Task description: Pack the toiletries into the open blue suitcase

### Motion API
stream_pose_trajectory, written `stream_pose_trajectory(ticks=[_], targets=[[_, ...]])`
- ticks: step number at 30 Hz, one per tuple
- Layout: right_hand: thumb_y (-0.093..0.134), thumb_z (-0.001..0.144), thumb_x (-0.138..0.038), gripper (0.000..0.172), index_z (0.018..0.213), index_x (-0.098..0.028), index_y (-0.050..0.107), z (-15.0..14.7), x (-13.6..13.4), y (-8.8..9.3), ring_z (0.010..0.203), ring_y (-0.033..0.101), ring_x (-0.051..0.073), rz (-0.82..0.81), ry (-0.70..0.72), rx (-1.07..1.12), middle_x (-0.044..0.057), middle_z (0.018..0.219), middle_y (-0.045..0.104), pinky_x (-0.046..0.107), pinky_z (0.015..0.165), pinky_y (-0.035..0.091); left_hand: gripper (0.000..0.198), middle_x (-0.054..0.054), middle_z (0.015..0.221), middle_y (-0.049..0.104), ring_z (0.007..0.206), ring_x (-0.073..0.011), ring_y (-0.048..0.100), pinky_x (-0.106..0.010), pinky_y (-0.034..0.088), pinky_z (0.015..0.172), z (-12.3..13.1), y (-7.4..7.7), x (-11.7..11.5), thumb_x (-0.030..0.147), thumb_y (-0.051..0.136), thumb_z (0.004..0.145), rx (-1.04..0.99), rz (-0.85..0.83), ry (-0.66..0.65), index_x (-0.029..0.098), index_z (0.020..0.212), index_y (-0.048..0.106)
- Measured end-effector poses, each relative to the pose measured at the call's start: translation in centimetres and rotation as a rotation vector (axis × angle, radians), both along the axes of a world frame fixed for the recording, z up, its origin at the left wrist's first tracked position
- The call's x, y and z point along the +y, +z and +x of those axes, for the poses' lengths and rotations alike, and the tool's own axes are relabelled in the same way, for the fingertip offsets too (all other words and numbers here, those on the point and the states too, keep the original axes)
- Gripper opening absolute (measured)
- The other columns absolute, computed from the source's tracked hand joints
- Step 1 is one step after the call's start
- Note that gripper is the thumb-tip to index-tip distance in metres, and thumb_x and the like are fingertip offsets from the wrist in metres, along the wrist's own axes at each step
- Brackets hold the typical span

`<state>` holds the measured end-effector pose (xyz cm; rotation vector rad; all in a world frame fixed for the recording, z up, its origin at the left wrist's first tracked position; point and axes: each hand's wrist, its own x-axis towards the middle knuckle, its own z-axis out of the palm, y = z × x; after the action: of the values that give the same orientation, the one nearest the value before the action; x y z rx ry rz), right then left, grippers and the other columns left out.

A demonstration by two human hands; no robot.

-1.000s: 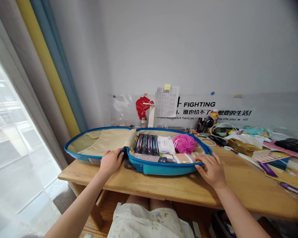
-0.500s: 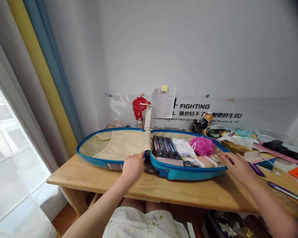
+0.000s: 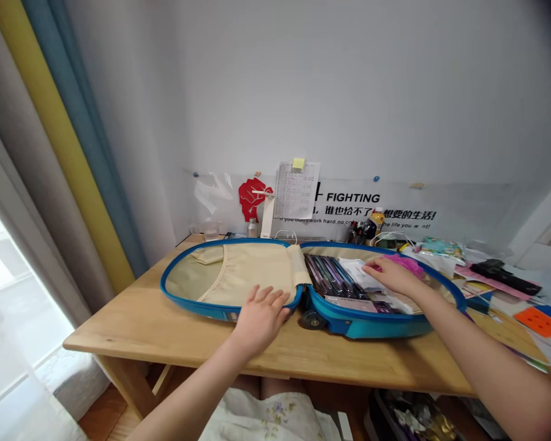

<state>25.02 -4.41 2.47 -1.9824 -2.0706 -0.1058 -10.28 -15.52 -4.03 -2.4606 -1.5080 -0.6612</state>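
Note:
A blue suitcase (image 3: 371,327) lies opened flat on the wooden desk, its beige-lined left half (image 3: 257,269) bare inside. My left hand (image 3: 261,315) rests with spread fingers over that half's front rim, close to the hinge. Over the packed right half reaches my right hand (image 3: 392,277), fingers bent together at a white packet (image 3: 351,269); whether they grip it is hidden. Several dark slim packs (image 3: 328,275) stand in a row left of the packet. Behind my right hand shows a pink bath puff (image 3: 408,264), partly covered.
At the back stand a white lamp (image 3: 267,217), a small bottle (image 3: 252,228) and a yellow-labelled bottle (image 3: 375,223). Papers, a black object (image 3: 505,277) and an orange item (image 3: 539,321) crowd the desk's right side. Below it is a bin (image 3: 417,416). Curtains (image 3: 68,141) hang left.
The suitcase has shifted to the right along the desk. My left hand has left the hinge and spread on the left half's rim. My right hand moved from the right rim in over the contents.

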Motion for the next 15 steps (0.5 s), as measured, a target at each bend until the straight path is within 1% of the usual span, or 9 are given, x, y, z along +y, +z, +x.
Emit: stream_pose_trajectory(ticks=[3, 5, 8, 9, 11, 15], targets=[[0.043, 0.086, -0.051, 0.046, 0.107, -0.019, 0.067, -2.1, -0.2, -0.3, 0.09, 0.068, 0.025, -0.17, -0.008, -0.014, 0.012, 0.108, 0.071, 0.032, 0.072, 0.05, 0.037, -0.003, 0.135, 0.059, 0.132, -0.0245, 0.045, -0.048, 0.022, 0.115, -5.0, -2.3, -0.4, 0.03, 0.04, 0.097, -0.07, 0.232, 0.1, 0.028, 0.128, 0.058], [0.044, 0.085, -0.052, 0.048, 0.111, -0.018, 0.066, -3.3, -0.1, -0.5, 0.088, 0.068, 0.026, -0.239, -0.031, -0.064, 0.013, 0.105, 0.071, 0.034, 0.072, 0.049, 0.039, -0.004, 0.138, 0.056, 0.134, -0.0252, 0.043, -0.048, 0.018, 0.116, -8.6, -3.8, -0.5, 0.032, 0.039, 0.096, -0.089, 0.311, 0.179, 0.028, 0.131, 0.056], [0.048, 0.084, -0.044, 0.04, 0.108, -0.019, 0.067, -4.5, 0.4, -0.9, 0.091, 0.068, 0.027, -0.318, -0.069, -0.14, 0.013, 0.104, 0.071, 0.036, 0.076, 0.05, 0.042, -0.006, 0.14, 0.054, 0.135, -0.0259, 0.041, -0.048, 0.017, 0.116, -13.0, -5.6, -0.3, 0.035, 0.038, 0.096, -0.147, 0.369, 0.305, 0.026, 0.134, 0.054], [0.05, 0.083, -0.04, 0.036, 0.106, -0.019, 0.068, -4.7, 0.7, -1.0, 0.092, 0.068, 0.028, -0.331, -0.078, -0.154, 0.013, 0.104, 0.071, 0.037, 0.078, 0.05, 0.043, -0.007, 0.14, 0.054, 0.135, -0.0258, 0.041, -0.047, 0.017, 0.116, -14.0, -6.1, -0.2, 0.035, 0.037, 0.096, -0.169, 0.385, 0.332, 0.026, 0.135, 0.053], [0.052, 0.081, -0.035, 0.03, 0.101, -0.019, 0.068, -4.9, 1.0, -1.1, 0.093, 0.067, 0.029, -0.344, -0.092, -0.162, 0.015, 0.105, 0.071, 0.039, 0.08, 0.049, 0.044, -0.008, 0.141, 0.053, 0.135, -0.0252, 0.041, -0.046, 0.018, 0.116, -15.1, -6.8, 0.0, 0.034, 0.036, 0.096, -0.201, 0.412, 0.351, 0.025, 0.135, 0.053], [0.058, 0.081, -0.035, 0.022, 0.09, -0.017, 0.068, -5.0, 1.4, -1.0, 0.088, 0.067, 0.029, -0.371, -0.107, -0.139, 0.016, 0.096, 0.072, 0.038, 0.078, 0.049, 0.043, -0.009, 0.142, 0.051, 0.136, -0.025, 0.04, -0.046, 0.018, 0.116, -15.4, -7.4, 0.2, 0.033, 0.037, 0.095, -0.214, 0.414, 0.338, 0.024, 0.135, 0.053]])
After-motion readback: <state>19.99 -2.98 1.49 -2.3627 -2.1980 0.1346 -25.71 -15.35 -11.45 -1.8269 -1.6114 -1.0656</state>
